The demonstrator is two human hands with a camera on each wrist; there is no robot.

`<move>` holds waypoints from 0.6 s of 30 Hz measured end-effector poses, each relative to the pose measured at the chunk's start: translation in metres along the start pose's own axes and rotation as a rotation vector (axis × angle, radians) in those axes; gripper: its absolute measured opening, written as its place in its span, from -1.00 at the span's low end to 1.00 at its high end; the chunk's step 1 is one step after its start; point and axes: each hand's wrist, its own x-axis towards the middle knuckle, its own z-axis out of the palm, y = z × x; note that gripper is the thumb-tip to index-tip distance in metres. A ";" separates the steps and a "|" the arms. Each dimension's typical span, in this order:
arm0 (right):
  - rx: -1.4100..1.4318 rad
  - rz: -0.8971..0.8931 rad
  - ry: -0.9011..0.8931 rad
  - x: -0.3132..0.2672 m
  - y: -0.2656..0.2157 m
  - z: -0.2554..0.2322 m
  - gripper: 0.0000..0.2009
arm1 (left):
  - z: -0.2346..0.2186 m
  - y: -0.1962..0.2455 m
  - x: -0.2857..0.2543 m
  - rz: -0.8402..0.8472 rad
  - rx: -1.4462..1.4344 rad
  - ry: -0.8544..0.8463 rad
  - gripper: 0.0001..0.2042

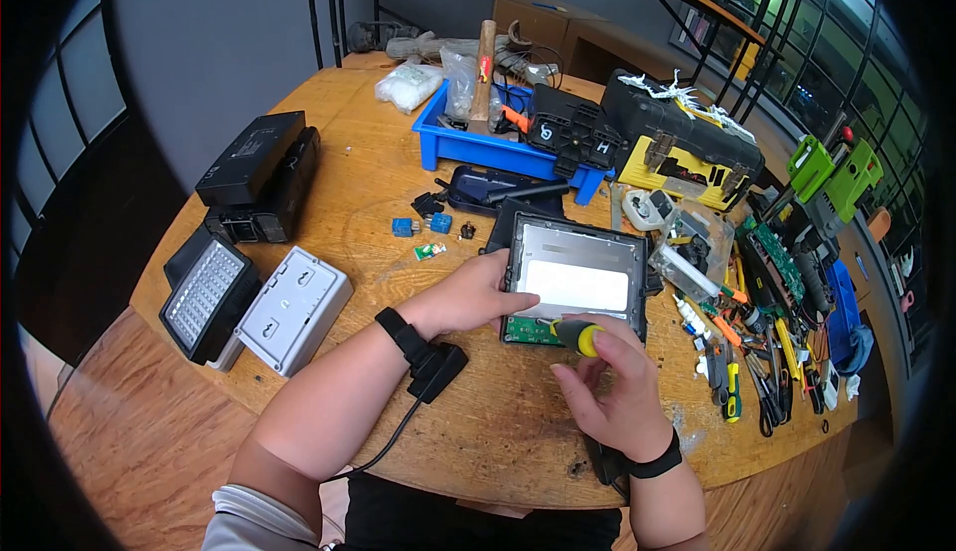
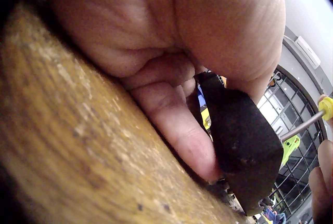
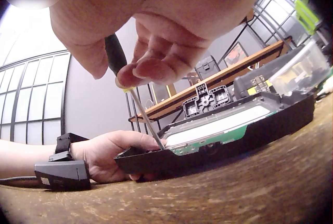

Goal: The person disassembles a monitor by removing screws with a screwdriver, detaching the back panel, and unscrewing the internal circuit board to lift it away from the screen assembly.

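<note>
Panel unit, one: black casing with metal plate, on the worktop before the person.
Left hand, one: at the unit's left edge, thumb above, fingers beneath, gripping the casing.
Right hand, one: above the unit's near edge, fingers curled, pinching the screwdriver.
Screwdriver, one: tip down at the unit's near-left corner, beside the green circuit board; seating in a screw cannot be told.
Handling, as judged: shaft in line with any screw, pressure before turning, casing held firm, left thumb clear of the tip, board unscraped.
Left of unit: blue blocks, two; small green packet, one.
Far left: grey box, one; LED lamp, one.
Beyond: blue tray, one; toolbox, one.
Right: hand tools, heaped, uncountable.
</note>
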 end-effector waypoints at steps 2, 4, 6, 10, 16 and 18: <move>0.001 0.001 -0.002 0.000 0.000 0.000 -0.37 | 0.000 -0.002 0.001 0.000 0.006 0.000 -0.50; 0.002 0.001 0.000 0.000 0.000 0.000 -0.37 | 0.000 -0.004 0.002 -0.005 0.006 -0.002 -0.50; 0.001 0.003 -0.001 0.000 0.000 0.000 -0.37 | 0.000 -0.005 0.002 -0.010 0.006 -0.004 -0.50; -0.003 0.000 -0.001 -0.001 0.001 0.001 -0.38 | 0.000 -0.002 0.001 -0.001 -0.014 -0.006 -0.51; 0.002 0.001 -0.003 0.000 0.000 0.001 -0.38 | -0.001 -0.001 0.000 -0.014 0.021 -0.002 -0.51; 0.001 0.003 -0.003 0.000 0.000 0.001 -0.38 | -0.001 0.001 0.000 -0.020 0.042 0.002 -0.51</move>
